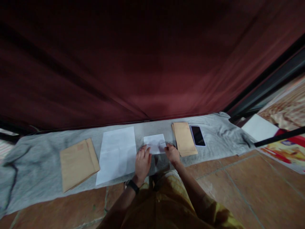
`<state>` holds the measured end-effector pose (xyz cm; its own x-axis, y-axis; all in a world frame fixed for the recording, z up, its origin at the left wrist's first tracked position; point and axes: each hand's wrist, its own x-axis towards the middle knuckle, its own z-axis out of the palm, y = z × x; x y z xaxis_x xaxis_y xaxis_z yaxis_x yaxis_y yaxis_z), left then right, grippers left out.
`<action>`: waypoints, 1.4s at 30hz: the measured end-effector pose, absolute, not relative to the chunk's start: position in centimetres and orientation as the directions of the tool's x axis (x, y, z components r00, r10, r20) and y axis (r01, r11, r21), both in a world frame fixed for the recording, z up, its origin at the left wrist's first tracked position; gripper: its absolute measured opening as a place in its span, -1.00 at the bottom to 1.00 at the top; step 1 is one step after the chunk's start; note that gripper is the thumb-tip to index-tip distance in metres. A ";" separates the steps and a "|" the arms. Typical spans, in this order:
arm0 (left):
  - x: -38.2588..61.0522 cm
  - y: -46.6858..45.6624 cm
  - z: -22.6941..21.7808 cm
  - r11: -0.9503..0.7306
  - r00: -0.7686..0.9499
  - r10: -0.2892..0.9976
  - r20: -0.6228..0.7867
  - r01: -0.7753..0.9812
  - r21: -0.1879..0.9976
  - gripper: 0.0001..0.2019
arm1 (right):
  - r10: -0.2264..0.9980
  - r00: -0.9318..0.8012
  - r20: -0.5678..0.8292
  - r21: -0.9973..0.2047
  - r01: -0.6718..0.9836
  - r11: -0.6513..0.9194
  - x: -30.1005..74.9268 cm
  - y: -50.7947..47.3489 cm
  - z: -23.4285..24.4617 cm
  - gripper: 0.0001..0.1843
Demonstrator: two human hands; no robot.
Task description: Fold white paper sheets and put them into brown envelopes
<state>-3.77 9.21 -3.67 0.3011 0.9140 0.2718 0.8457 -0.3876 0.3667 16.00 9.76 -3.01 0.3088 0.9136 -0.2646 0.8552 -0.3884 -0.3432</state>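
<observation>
A small folded sheet of white paper (154, 139) lies on the grey cloth in front of me, its near part bent up along a crease. My left hand (143, 162), with a dark band on the wrist, holds the paper's near left corner between thumb and fingers. At the near right corner, my right hand (172, 155) is closed on the same paper, fingers curled. Just right of it lies a stack of brown envelopes (185, 139). Larger white sheets (117, 156) with faint creases lie left of my left hand.
A grey cloth (40, 159) covers the long low surface. More brown envelopes (77, 163) are stacked at the left. A phone (198, 136) lies beside the right envelopes. Dark red fabric (152, 79) hangs behind. Dark bars (267, 79) and a colourful printed box (288, 151) stand at the right.
</observation>
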 end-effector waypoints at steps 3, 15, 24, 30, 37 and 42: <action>-3.6 8.1 -4.4 -0.502 0.443 0.862 0.247 0.814 0.292 -0.61 | 0.912 0.321 -0.256 -0.339 0.854 -0.395 15.9 10.2 -3.0 -0.73; -3.3 8.7 -5.7 -0.488 0.451 0.870 0.198 0.843 0.226 -0.50 | 0.902 0.363 -0.233 -0.302 0.855 -0.422 15.2 11.6 -2.6 -0.70; -2.7 9.6 -6.1 -0.454 0.424 0.890 0.169 0.864 0.217 -0.47 | 0.905 0.373 -0.202 -0.283 0.863 -0.419 14.9 12.8 -2.4 -0.70; -2.5 10.7 -6.4 -0.440 0.415 0.897 0.154 0.874 0.209 -0.43 | 0.899 0.387 -0.206 -0.271 0.860 -0.432 14.8 13.9 -2.5 -0.69; -2.2 11.9 -7.0 -0.421 0.397 0.905 0.156 0.888 0.185 -0.42 | 0.901 0.386 -0.196 -0.265 0.864 -0.428 15.0 14.7 -2.7 -0.67; -2.1 12.3 -7.7 -0.423 0.393 0.901 0.185 0.891 0.166 -0.38 | 0.903 0.389 -0.180 -0.263 0.866 -0.425 15.0 15.3 -2.9 -0.68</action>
<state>-2.09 12.29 -7.65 0.3932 0.9006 0.1853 0.8907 -0.4231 0.1662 14.98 15.26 -2.85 0.3889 0.9034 -0.1805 0.8661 -0.4253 -0.2626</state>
